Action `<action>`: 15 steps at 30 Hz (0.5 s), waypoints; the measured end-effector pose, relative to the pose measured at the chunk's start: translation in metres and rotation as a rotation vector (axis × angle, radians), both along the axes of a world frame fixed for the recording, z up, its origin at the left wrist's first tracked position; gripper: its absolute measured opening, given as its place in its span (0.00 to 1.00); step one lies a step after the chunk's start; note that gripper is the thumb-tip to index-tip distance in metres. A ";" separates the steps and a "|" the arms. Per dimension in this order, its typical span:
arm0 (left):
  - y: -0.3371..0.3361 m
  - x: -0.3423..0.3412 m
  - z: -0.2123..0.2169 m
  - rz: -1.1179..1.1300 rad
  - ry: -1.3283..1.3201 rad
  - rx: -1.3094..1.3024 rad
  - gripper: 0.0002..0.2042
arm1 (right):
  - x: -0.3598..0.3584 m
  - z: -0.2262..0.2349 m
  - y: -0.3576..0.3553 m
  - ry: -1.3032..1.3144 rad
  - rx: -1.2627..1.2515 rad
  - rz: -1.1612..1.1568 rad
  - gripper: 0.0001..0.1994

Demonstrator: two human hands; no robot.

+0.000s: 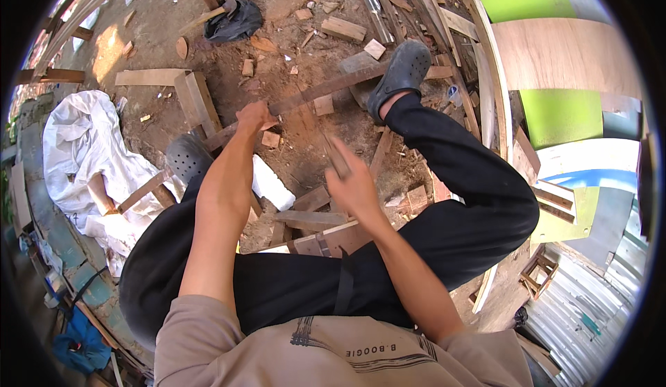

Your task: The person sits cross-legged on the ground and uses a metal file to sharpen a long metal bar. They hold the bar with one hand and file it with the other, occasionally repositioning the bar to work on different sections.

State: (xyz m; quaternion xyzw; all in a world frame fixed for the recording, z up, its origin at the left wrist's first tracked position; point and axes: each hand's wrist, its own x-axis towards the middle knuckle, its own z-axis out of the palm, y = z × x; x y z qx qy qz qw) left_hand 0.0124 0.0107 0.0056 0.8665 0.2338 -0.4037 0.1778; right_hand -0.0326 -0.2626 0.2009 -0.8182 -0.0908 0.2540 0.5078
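While the left hand (255, 118) is curled round a long wooden strip (329, 87), the right hand (354, 187), apart from it and blurred, is wrapped about a slim brownish tool (338, 159) whose far end is unclear; the strip slants above the dirt ground (291, 152) between the left clog (187, 154) and the right clog (406, 69); a white block (272, 184) lies beside the left forearm; farther out, a black bag (237, 22) sits toward the ground's far edge, a white sack (87, 155) by its left edge, and green panels (560, 120) beyond its right.
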 end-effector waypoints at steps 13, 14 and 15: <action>-0.005 -0.001 0.004 -0.026 -0.064 0.036 0.31 | 0.022 -0.016 0.017 0.055 -0.094 0.018 0.29; -0.006 -0.004 0.005 -0.030 -0.062 0.036 0.31 | 0.027 -0.017 0.028 0.071 -0.102 0.014 0.29; -0.007 -0.009 0.006 -0.035 -0.060 0.034 0.31 | 0.021 -0.012 0.027 0.087 -0.100 0.005 0.29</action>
